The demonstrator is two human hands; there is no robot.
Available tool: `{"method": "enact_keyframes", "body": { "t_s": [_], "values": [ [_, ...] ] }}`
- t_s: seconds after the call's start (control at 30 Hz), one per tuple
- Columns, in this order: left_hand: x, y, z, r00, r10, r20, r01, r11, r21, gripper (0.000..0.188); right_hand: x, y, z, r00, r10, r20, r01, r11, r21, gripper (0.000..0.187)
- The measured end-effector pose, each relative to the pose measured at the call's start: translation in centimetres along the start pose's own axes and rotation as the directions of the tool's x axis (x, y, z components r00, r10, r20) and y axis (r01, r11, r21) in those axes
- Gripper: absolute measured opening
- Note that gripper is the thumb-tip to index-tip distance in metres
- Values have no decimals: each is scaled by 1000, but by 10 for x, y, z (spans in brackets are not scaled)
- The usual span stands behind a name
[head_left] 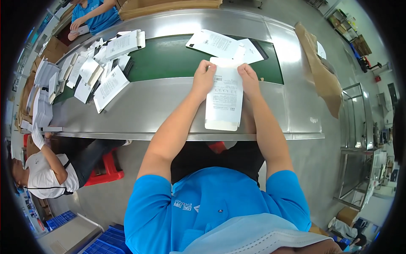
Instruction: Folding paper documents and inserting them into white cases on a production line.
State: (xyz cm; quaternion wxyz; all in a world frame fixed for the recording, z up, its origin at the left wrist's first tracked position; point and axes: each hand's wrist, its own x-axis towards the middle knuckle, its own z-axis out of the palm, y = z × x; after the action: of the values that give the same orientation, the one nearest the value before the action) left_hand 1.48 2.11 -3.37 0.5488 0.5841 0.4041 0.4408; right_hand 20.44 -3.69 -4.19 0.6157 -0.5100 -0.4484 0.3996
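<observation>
Between my two hands is a flat white carton with small printing, its lower end over the steel near the table's front edge. My left hand grips its far left corner, the thumb on top. At the far right corner my right hand pinches it the same way. Just beyond my hands, more flat white cartons lie overlapping on the green belt. The fingers under the carton are hidden.
A heap of white cartons covers the belt's left end. Brown paper hangs over the table's right end. One person works across the table at the far left; another sits at the left by a red stool.
</observation>
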Motion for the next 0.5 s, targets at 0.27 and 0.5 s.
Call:
{"method": "enact_keyframes", "body": {
  "t_s": [0.27,0.5],
  "values": [
    [-13,7,11,994,49,-101,-61,991,-121,22,-9,-33,5,944,309,117,-330,889,317,6],
    [-6,5,13,988,-71,-136,53,990,-128,14,-12,-41,16,925,378,-28,-361,902,238,24]
  ]
}}
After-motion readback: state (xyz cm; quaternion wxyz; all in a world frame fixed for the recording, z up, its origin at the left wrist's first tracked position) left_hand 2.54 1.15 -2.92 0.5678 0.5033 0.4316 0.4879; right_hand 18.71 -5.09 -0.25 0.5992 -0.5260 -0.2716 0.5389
